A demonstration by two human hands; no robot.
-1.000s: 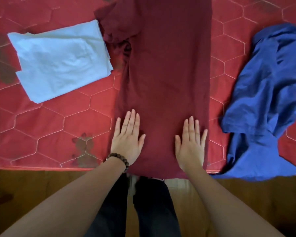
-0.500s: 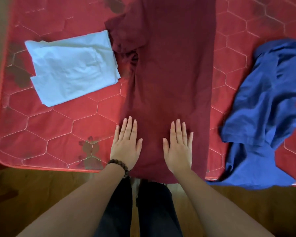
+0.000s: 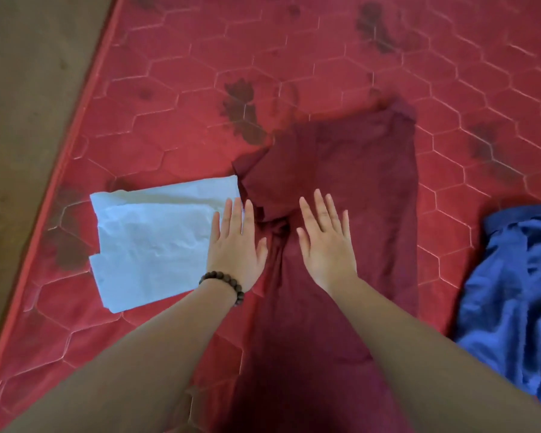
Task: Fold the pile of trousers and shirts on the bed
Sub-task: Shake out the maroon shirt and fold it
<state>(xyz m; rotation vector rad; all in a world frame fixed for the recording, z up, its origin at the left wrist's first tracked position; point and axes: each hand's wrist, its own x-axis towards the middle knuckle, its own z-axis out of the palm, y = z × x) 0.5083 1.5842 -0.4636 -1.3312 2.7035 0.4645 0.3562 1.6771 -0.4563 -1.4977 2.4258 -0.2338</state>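
A dark maroon shirt lies lengthwise on the red mattress, its long sides folded in and one sleeve bunched at its left edge. My left hand, with a bead bracelet at the wrist, is flat with straight fingers at the shirt's left edge, over the corner of a folded light blue garment. My right hand lies flat with spread fingers on the middle of the maroon shirt. A crumpled blue shirt sits at the right.
The mattress has a hexagon quilt pattern and dark stains. Its left edge runs diagonally, with brown wooden floor beyond it. The far part of the mattress holds no clothes.
Both hands have slid forward up the maroon shirt from its near hem to its middle. The view has tilted up and away from the bed's near edge.
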